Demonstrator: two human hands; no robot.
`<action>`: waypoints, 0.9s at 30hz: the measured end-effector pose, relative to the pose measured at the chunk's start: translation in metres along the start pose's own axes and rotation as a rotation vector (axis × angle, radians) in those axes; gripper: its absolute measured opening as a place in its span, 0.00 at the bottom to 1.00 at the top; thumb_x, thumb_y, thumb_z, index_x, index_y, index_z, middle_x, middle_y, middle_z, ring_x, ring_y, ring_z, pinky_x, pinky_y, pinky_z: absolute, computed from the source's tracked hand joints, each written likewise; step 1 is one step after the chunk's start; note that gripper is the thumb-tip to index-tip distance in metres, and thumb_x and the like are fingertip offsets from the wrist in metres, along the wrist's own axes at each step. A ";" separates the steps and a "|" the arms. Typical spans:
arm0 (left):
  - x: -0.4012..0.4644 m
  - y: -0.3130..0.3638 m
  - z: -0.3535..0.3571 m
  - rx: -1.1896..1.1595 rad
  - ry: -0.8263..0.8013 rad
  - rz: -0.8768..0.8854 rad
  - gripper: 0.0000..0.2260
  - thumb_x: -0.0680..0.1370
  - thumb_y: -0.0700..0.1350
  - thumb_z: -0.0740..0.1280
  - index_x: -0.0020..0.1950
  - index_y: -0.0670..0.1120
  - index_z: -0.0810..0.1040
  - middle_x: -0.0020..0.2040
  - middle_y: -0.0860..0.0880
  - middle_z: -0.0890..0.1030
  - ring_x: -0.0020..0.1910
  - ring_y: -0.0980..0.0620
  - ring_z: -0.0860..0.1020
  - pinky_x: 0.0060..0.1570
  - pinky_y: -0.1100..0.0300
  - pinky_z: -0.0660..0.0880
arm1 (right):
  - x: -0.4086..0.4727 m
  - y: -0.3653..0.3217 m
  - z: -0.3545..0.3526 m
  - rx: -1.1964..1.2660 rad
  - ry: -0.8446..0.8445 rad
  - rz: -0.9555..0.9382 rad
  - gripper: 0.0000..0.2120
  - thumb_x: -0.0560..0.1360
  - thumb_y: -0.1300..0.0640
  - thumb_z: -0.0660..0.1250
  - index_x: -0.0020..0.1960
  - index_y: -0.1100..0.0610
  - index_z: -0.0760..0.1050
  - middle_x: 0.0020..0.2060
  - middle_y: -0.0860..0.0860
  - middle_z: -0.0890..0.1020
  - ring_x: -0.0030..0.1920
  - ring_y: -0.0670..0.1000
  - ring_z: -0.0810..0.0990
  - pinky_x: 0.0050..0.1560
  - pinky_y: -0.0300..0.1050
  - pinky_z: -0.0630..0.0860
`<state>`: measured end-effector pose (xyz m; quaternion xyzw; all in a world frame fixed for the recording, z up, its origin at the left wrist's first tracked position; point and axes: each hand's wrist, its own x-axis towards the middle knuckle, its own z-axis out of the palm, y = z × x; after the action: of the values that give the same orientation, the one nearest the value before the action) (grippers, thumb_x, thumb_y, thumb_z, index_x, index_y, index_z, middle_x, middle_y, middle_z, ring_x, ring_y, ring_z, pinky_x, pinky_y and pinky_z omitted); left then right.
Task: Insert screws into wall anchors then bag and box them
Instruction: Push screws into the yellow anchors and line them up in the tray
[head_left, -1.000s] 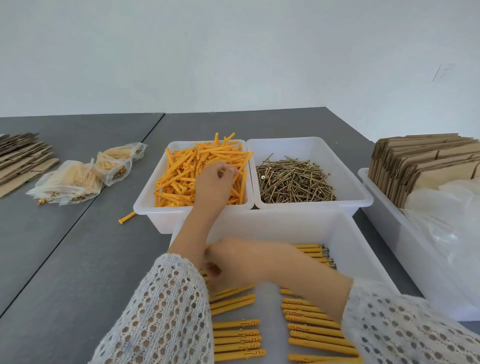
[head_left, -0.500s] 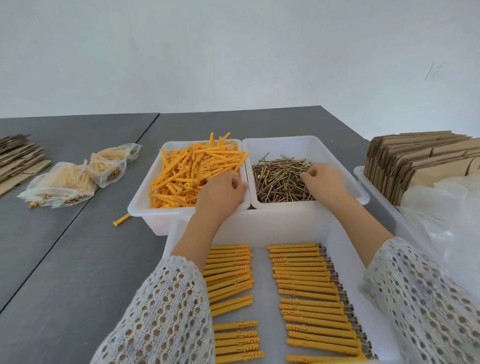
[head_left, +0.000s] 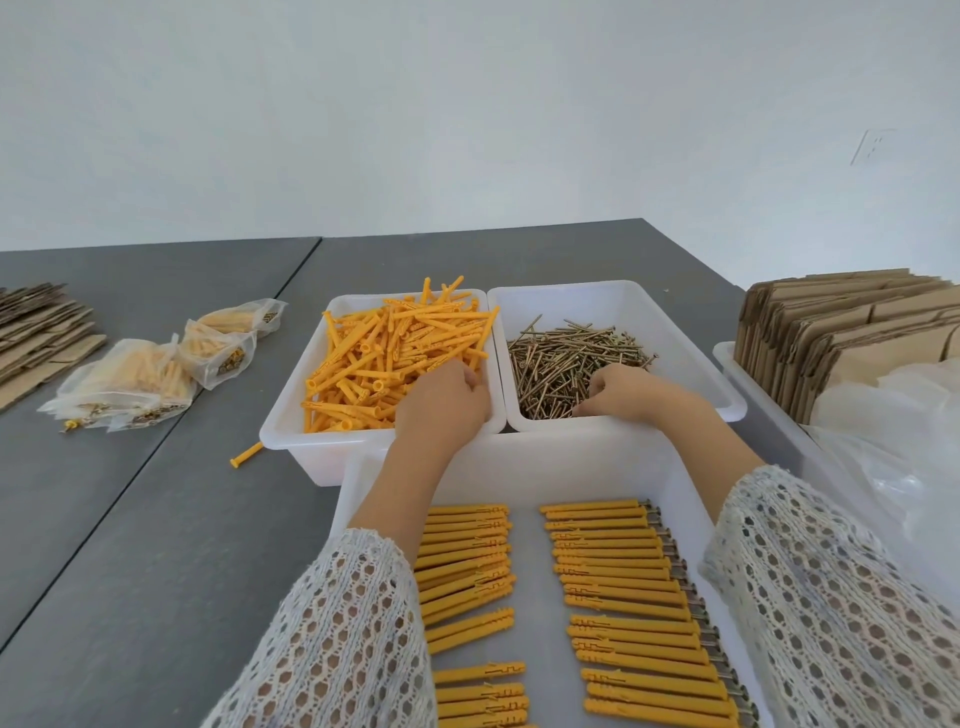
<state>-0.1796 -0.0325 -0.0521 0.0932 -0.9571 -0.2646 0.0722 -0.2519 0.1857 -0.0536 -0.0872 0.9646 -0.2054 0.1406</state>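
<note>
At the centre of the frame: two white tubs stand side by side on a grey table (head_left: 156, 545), with a hand in each.
Left hand (head_left: 441, 400): reaches into the near right corner of the anchor tub (head_left: 291, 415); its fingers curl down among the loose orange wall anchors (head_left: 384, 358), but whether they hold one I cannot tell.
Right hand (head_left: 623, 395): rests on the near part of the screw pile (head_left: 561, 358) in the screw tub (head_left: 691, 343); fingers are curled narrow with the tips down among the screws, and a held screw cannot be made out.
Lower centre: a large white tray (head_left: 530, 462) lies just in front of the two tubs, holding two columns of assembled anchors (head_left: 623, 577) laid flat, with screw heads showing along the right column's right edge.
Left of the anchor tub: one stray anchor (head_left: 247, 454) lies on the table, close beside the tub's near left corner.
Upper left: filled clear bags (head_left: 150, 374) sit in a loose cluster, well apart from the tubs.
Far left edge: flattened cardboard (head_left: 36, 338) is stacked on the table.
Right edge: a bin (head_left: 727, 358) holds upright folded cardboard boxes (head_left: 852, 327), with clear plastic bags (head_left: 893, 441) heaped in front of them.
Sleeves: both forearms wear white open-knit sleeves (head_left: 337, 639).
</note>
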 end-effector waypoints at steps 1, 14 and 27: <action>0.000 0.000 0.000 0.009 0.010 -0.012 0.08 0.83 0.51 0.58 0.57 0.52 0.75 0.50 0.52 0.78 0.47 0.50 0.75 0.44 0.54 0.72 | 0.000 0.000 0.000 0.010 -0.008 -0.007 0.15 0.75 0.50 0.71 0.39 0.56 0.68 0.34 0.51 0.70 0.35 0.51 0.68 0.36 0.44 0.64; 0.008 -0.006 -0.002 -0.093 -0.152 -0.003 0.08 0.80 0.47 0.62 0.57 0.57 0.74 0.50 0.54 0.77 0.55 0.48 0.77 0.57 0.48 0.76 | -0.003 0.002 -0.001 0.147 0.102 -0.003 0.15 0.77 0.56 0.69 0.35 0.57 0.69 0.29 0.53 0.66 0.31 0.52 0.63 0.31 0.42 0.62; 0.001 -0.008 0.008 -0.327 0.304 0.077 0.01 0.81 0.47 0.63 0.51 0.52 0.74 0.42 0.59 0.76 0.42 0.57 0.77 0.41 0.54 0.77 | -0.023 -0.013 -0.004 0.438 0.708 0.010 0.13 0.79 0.61 0.57 0.47 0.62 0.80 0.36 0.57 0.84 0.31 0.52 0.76 0.37 0.47 0.77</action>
<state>-0.1809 -0.0353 -0.0623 0.0824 -0.8825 -0.3961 0.2398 -0.2295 0.1807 -0.0395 0.0257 0.8873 -0.4223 -0.1835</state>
